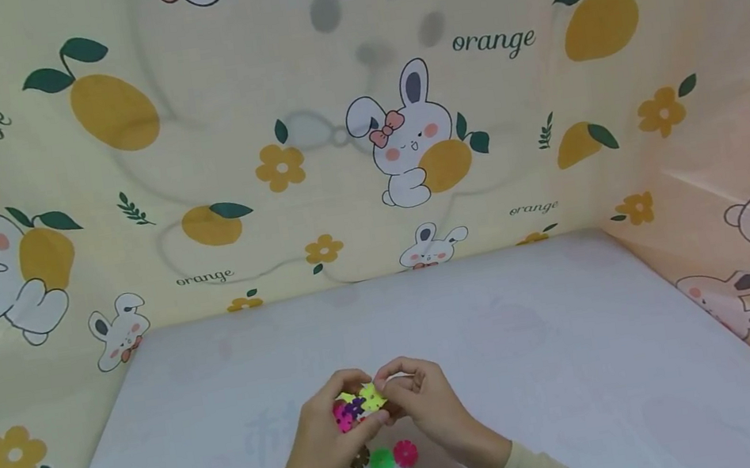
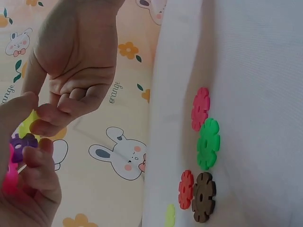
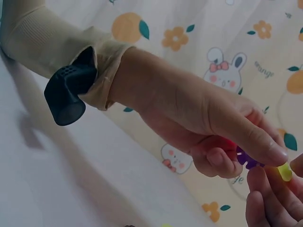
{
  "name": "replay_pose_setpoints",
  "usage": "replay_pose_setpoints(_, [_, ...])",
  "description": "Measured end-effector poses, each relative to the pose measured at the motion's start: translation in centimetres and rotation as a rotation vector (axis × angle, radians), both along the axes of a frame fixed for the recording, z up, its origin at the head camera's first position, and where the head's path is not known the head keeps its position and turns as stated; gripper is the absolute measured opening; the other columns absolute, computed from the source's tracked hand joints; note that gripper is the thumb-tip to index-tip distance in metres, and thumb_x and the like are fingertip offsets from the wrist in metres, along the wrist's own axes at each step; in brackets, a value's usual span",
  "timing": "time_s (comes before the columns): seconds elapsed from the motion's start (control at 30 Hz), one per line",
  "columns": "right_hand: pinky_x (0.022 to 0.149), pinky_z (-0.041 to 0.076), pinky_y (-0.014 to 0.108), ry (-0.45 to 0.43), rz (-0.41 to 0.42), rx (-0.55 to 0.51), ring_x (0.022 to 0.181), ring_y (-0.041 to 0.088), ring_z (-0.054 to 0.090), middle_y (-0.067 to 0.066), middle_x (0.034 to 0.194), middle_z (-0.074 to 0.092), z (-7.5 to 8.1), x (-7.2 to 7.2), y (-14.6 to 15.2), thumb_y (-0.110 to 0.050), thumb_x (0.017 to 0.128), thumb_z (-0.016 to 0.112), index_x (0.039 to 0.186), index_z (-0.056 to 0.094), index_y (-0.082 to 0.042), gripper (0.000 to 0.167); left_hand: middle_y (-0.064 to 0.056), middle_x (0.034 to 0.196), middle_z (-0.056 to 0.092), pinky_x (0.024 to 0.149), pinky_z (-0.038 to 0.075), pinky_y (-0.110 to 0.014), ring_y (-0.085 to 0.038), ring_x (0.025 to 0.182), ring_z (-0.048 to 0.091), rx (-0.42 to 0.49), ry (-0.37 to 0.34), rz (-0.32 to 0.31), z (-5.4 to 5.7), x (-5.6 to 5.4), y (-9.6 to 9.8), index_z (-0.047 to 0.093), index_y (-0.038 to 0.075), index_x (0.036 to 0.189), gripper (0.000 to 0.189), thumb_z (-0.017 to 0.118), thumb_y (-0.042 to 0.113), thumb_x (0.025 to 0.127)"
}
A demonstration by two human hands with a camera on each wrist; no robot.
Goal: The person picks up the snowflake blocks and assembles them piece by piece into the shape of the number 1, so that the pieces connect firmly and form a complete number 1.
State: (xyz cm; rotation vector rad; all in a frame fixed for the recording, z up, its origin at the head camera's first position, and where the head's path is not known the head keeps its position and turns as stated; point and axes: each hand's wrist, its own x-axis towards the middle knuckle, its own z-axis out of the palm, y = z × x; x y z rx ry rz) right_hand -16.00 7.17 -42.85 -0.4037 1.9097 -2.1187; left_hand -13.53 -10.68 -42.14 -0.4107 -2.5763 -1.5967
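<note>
Both hands meet above the near part of the table. My left hand (image 1: pixel 320 433) grips a cluster of notched, flower-shaped plastic discs joined together. In it a pink disc (image 1: pixel 343 419), a purple disc (image 1: pixel 354 408) and a yellow disc (image 1: pixel 372 398) show. From the other side my right hand (image 1: pixel 435 405) pinches the yellow disc's edge between thumb and fingers. In the right wrist view, a purple disc (image 3: pixel 249 161) peeks out beneath the right thumb, beside yellow plastic (image 3: pixel 285 171). Fingers hide much of the cluster.
Loose discs lie on the white table (image 1: pixel 545 370) just below the hands: brown (image 2: pixel 204 197), green (image 2: pixel 208 144), pink (image 2: pixel 200 109), red (image 2: pixel 186 189) and a partly cut-off yellow one (image 2: pixel 170 215). Patterned cloth walls (image 1: pixel 299 53) enclose the back and sides.
</note>
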Motion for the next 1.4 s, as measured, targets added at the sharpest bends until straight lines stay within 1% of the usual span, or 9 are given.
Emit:
replay_pose_setpoints(0.23, [0.069, 0.058, 0.021, -0.036, 0.007, 0.004, 0.069, 0.005, 0.069, -0.005, 0.078, 0.075, 0.4, 0.1, 0.1, -0.016, 0.100, 0.059, 0.116, 0.057, 0.013, 0.032, -0.002, 0.103, 0.068, 0.068, 0.054, -0.020, -0.006, 0.080, 0.063, 0.059, -0.028, -0.009, 0.0, -0.1, -0.2, 0.066, 0.021, 0.113, 0.036, 0.084, 0.030, 0.083])
replay_pose_setpoints(0.47, [0.072, 0.059, 0.022, -0.032, 0.042, 0.011, 0.071, 0.005, 0.068, -0.009, 0.079, 0.075, 0.5, -0.1, 0.2, -0.015, 0.101, 0.057, 0.120, 0.057, 0.012, 0.033, -0.004, 0.100, 0.067, 0.068, 0.055, -0.020, -0.009, 0.079, 0.063, 0.071, -0.062, 0.013, 0.0, -0.3, -0.3, 0.067, 0.020, 0.112, 0.034, 0.084, 0.028, 0.084])
replay_pose_setpoints(0.7, [0.074, 0.059, 0.025, 0.002, 0.061, 0.047, 0.074, 0.008, 0.071, 0.009, 0.101, 0.076, 0.7, -0.6, 0.8, -0.025, 0.105, 0.054, 0.123, 0.058, 0.008, 0.038, -0.003, 0.092, 0.066, 0.063, 0.055, -0.019, -0.010, 0.073, 0.062, 0.049, -0.061, 0.053, 0.1, -0.8, -0.6, 0.067, 0.020, 0.111, 0.031, 0.083, 0.019, 0.084])
replay_pose_setpoints(0.9, [0.077, 0.060, 0.031, 0.062, 0.069, 0.171, 0.078, 0.012, 0.072, 0.022, 0.108, 0.072, 0.3, -2.0, 2.3, -0.026, 0.105, 0.054, 0.120, 0.062, 0.004, 0.035, 0.001, 0.088, 0.065, 0.065, 0.053, -0.020, -0.011, 0.076, 0.059, 0.038, -0.041, 0.093, 0.0, -1.1, -1.4, 0.068, 0.022, 0.109, 0.031, 0.084, 0.016, 0.083])
replay_pose_setpoints(1.0, [0.081, 0.061, 0.037, 0.114, 0.131, 0.264, 0.084, 0.018, 0.072, 0.028, 0.111, 0.069, -0.3, -2.7, 3.1, -0.025, 0.105, 0.055, 0.117, 0.065, 0.003, 0.032, 0.001, 0.090, 0.065, 0.066, 0.054, -0.019, -0.012, 0.079, 0.058, 0.044, -0.046, 0.097, 0.0, -1.2, -1.6, 0.068, 0.022, 0.110, 0.032, 0.084, 0.018, 0.083])
replay_pose_setpoints(1.1, [0.086, 0.058, 0.035, 0.171, 0.225, 0.364, 0.091, 0.022, 0.071, 0.028, 0.112, 0.069, -0.8, -3.2, 3.7, -0.023, 0.103, 0.059, 0.113, 0.068, 0.003, 0.030, 0.001, 0.091, 0.066, 0.067, 0.054, -0.019, -0.013, 0.080, 0.058, 0.042, -0.047, 0.096, 0.0, -1.3, -1.7, 0.068, 0.021, 0.110, 0.033, 0.085, 0.017, 0.082])
replay_pose_setpoints(1.2, [0.087, 0.052, 0.028, 0.195, 0.321, 0.453, 0.093, 0.018, 0.067, 0.019, 0.109, 0.072, -1.2, -3.5, 4.1, -0.022, 0.101, 0.062, 0.108, 0.070, 0.002, 0.026, 0.001, 0.091, 0.066, 0.069, 0.054, -0.019, -0.012, 0.081, 0.059, 0.036, -0.045, 0.097, 0.0, -1.4, -1.8, 0.067, 0.020, 0.111, 0.033, 0.084, 0.017, 0.082])
replay_pose_setpoints(1.27, [0.083, 0.051, 0.026, 0.201, 0.373, 0.500, 0.090, 0.014, 0.066, 0.013, 0.105, 0.073, -1.4, -3.6, 4.3, -0.020, 0.099, 0.065, 0.104, 0.071, 0.000, 0.022, 0.001, 0.091, 0.066, 0.069, 0.053, -0.019, -0.012, 0.081, 0.058, 0.036, -0.050, 0.100, 0.0, -1.4, -1.8, 0.067, 0.019, 0.111, 0.033, 0.084, 0.016, 0.083])
replay_pose_setpoints(1.4, [0.073, 0.050, 0.021, 0.194, 0.422, 0.598, 0.080, 0.007, 0.062, -0.001, 0.097, 0.071, -1.7, -3.5, 4.4, -0.018, 0.095, 0.070, 0.098, 0.072, -0.008, 0.011, -0.001, 0.089, 0.064, 0.067, 0.052, -0.020, -0.013, 0.079, 0.057, 0.045, -0.070, 0.105, 0.2, -1.4, -1.8, 0.066, 0.020, 0.111, 0.032, 0.082, 0.015, 0.084])
